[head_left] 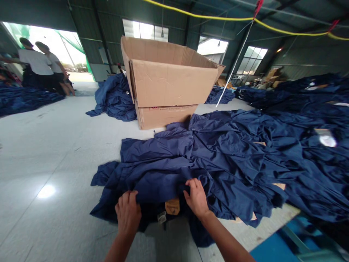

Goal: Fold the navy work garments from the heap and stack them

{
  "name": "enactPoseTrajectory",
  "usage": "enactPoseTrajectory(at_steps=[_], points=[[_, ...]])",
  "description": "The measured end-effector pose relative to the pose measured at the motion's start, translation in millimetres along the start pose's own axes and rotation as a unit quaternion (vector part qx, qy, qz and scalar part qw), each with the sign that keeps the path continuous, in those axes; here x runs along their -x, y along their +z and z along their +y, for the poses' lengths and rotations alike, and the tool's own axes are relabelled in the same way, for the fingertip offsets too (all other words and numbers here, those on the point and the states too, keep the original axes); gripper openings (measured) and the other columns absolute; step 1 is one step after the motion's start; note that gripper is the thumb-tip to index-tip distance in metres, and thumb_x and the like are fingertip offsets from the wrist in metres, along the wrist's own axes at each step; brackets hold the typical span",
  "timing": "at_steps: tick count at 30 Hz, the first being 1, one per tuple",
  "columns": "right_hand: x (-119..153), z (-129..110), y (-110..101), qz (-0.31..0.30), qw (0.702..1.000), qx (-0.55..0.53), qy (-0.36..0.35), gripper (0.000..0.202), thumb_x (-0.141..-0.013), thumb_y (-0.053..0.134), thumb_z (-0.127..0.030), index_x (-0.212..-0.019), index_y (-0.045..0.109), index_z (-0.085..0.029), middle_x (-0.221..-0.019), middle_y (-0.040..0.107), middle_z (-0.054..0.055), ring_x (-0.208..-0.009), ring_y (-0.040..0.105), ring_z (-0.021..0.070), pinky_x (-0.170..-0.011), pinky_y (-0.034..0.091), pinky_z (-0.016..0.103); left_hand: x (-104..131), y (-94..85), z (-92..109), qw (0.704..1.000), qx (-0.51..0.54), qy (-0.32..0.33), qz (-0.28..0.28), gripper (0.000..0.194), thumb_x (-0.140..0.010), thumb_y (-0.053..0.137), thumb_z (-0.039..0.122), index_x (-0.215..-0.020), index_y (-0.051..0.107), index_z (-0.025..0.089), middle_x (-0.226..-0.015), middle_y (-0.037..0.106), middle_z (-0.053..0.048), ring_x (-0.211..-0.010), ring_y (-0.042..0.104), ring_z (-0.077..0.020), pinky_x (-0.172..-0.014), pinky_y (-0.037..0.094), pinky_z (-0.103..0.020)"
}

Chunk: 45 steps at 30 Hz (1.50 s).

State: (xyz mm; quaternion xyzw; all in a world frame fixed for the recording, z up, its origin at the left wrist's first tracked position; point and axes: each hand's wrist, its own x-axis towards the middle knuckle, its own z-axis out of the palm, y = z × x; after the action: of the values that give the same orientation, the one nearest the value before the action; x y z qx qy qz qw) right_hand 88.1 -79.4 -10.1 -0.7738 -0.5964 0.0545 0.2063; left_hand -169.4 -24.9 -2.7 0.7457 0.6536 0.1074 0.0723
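Note:
A navy blue garment (160,182) lies spread in front of me, its near edge lifted between my two hands. My left hand (128,211) has its fingers curled over that edge on the left. My right hand (196,196) pinches the fabric farther right. Below the raised edge show a tan tag (172,206) and a small white label (161,217) on the darker inside. Which kind of garment it is, I cannot tell for sure.
Beyond it stands an open cardboard box (174,82) on another carton (166,115). More navy garments (240,145) spread to the right, and a heap (116,96) lies behind. Two people (40,62) stand at the far left. A yellow cable (201,16) hangs overhead.

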Motion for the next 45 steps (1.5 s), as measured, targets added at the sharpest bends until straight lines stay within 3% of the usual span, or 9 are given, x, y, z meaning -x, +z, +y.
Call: enactPoseTrajectory(at_steps=[3, 7, 13, 18, 26, 31, 34, 40, 45], points=[[11.1, -20.5, 3.1, -0.104, 0.994, -0.039, 0.003, 0.015, -0.079, 0.048, -0.022, -0.091, 0.057, -0.022, -0.086, 0.064, 0.004, -0.085, 0.061, 0.0184, -0.077, 0.043, 0.028, 16.0, 9.7, 22.4, 0.982, 0.081, 0.141, -0.099, 0.034, -0.080, 0.035, 0.006, -0.094, 0.062, 0.021, -0.103, 0.061, -0.006, -0.101, 0.053, -0.0179, -0.086, 0.040, -0.029], [13.4, -26.1, 24.1, -0.182, 0.969, -0.087, 0.146, 0.038, -0.076, 0.056, -0.033, -0.110, 0.052, -0.017, -0.082, 0.067, 0.006, -0.082, 0.064, 0.0213, -0.072, 0.044, 0.030, 24.6, 32.8, 34.2, 0.955, 0.106, 0.159, -0.228, 0.038, -0.072, 0.042, 0.005, -0.100, 0.061, 0.023, -0.103, 0.062, -0.004, -0.100, 0.054, -0.0171, -0.085, 0.040, -0.026], [7.8, -16.2, 46.7, -0.142, 0.880, -0.370, 0.263, 0.060, -0.057, 0.067, -0.021, -0.114, 0.049, -0.015, -0.071, 0.063, -0.001, -0.073, 0.063, 0.0188, -0.065, 0.046, 0.028, 24.7, 58.6, 24.1, 0.957, 0.186, 0.146, -0.170, 0.026, -0.068, 0.048, 0.009, -0.091, 0.057, 0.019, -0.096, 0.061, -0.006, -0.094, 0.054, -0.0194, -0.085, 0.042, -0.031], [13.8, -5.3, 43.9, -0.198, 0.803, -0.482, 0.289, 0.044, -0.049, 0.067, -0.020, -0.092, 0.058, -0.016, -0.066, 0.060, -0.003, -0.058, 0.056, 0.0143, -0.050, 0.039, 0.024, 19.1, 64.6, 6.5, 0.925, 0.282, 0.182, -0.178, 0.037, -0.061, 0.040, -0.002, -0.084, 0.058, 0.021, -0.094, 0.063, -0.005, -0.094, 0.057, -0.0169, -0.084, 0.044, -0.029], [27.5, -14.2, 25.1, -0.278, 0.807, -0.508, 0.117, 0.025, -0.049, 0.065, -0.016, -0.073, 0.062, -0.018, -0.073, 0.065, -0.002, -0.073, 0.059, 0.0166, -0.068, 0.045, 0.027, 8.4, 69.4, 2.5, 0.942, 0.242, 0.116, -0.203, 0.049, -0.063, 0.044, 0.000, -0.106, 0.059, 0.018, -0.113, 0.063, -0.008, -0.109, 0.055, -0.0185, -0.097, 0.040, -0.032], [40.3, -21.3, 10.7, -0.343, 0.856, -0.385, -0.032, 0.018, -0.060, 0.050, -0.013, -0.072, 0.063, -0.019, -0.066, 0.063, -0.002, -0.066, 0.058, 0.0134, -0.065, 0.043, 0.025, -0.2, 68.1, 2.0, 0.941, 0.279, 0.095, -0.167, 0.046, -0.062, 0.047, 0.002, -0.103, 0.061, 0.018, -0.110, 0.066, -0.009, -0.109, 0.057, -0.0201, -0.097, 0.041, -0.032], [41.8, -20.6, 21.4, -0.275, 0.877, -0.395, 0.007, 0.026, -0.064, 0.047, -0.016, -0.086, 0.059, -0.020, -0.076, 0.065, 0.000, -0.067, 0.059, 0.0135, -0.064, 0.044, 0.026, -10.2, 51.0, 7.5, 0.930, 0.328, 0.063, -0.154, 0.031, -0.066, 0.053, 0.016, -0.095, 0.063, 0.022, -0.103, 0.069, -0.006, -0.105, 0.059, -0.0218, -0.093, 0.044, -0.032], [26.3, -20.7, 43.8, -0.186, 0.806, -0.536, 0.166, 0.048, -0.066, 0.056, -0.035, -0.110, 0.042, -0.023, -0.104, 0.061, 0.005, -0.083, 0.062, 0.0179, -0.063, 0.047, 0.028, -22.4, 19.2, 22.6, 0.873, 0.416, 0.026, -0.255, 0.043, -0.072, 0.049, 0.049, -0.095, 0.062, 0.016, -0.090, 0.070, -0.007, -0.078, 0.064, -0.0199, -0.060, 0.049, -0.026], [19.1, -28.1, 43.9, -0.190, 0.829, -0.501, 0.162, 0.043, -0.059, 0.067, -0.036, -0.097, 0.052, -0.022, -0.092, 0.064, 0.003, -0.082, 0.060, 0.0182, -0.064, 0.046, 0.028, -12.3, 27.5, 20.0, 0.836, 0.442, 0.023, -0.324, 0.041, -0.067, 0.053, 0.034, -0.103, 0.058, 0.016, -0.083, 0.069, -0.004, -0.075, 0.063, -0.0163, -0.062, 0.047, -0.025]])
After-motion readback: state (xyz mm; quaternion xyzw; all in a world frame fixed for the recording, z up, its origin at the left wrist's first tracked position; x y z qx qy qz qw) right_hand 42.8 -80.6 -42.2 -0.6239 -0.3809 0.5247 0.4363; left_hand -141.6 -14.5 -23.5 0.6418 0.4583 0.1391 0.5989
